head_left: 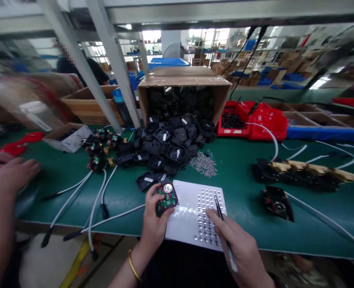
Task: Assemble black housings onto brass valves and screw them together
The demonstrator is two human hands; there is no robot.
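Left hand [153, 216], 1: is grasping a circuit-board unit [169, 197], fingers lying over its left side, thumb resting at its near edge. The unit's green board and 1 round silvery part are facing up. The unit is hanging over the left edge of the white sheet; contact cannot be told.

White sheet [181, 226], 1: is lying on the green bench [237, 168], bearing rows of small shiny pieces [205, 216] on its right portion.

Right hand [240, 242], 1: is grasping dark tweezers [218, 207], tips pointing away from the person, over the rows. Whether the tips are pinching a piece is too small to tell.

Handling note: careful work is probably calling for a light squeeze, tips meeting 1 piece at a time, neighbours lying undisturbed. Left fingers should be gripping the rim, clear of the board's parts, and holding the unit level, near the sheet.

Adjacent stock: black housings [175, 148], spilling from a cardboard box [184, 76]; loose metal pins [204, 164], lying beyond the sheet.
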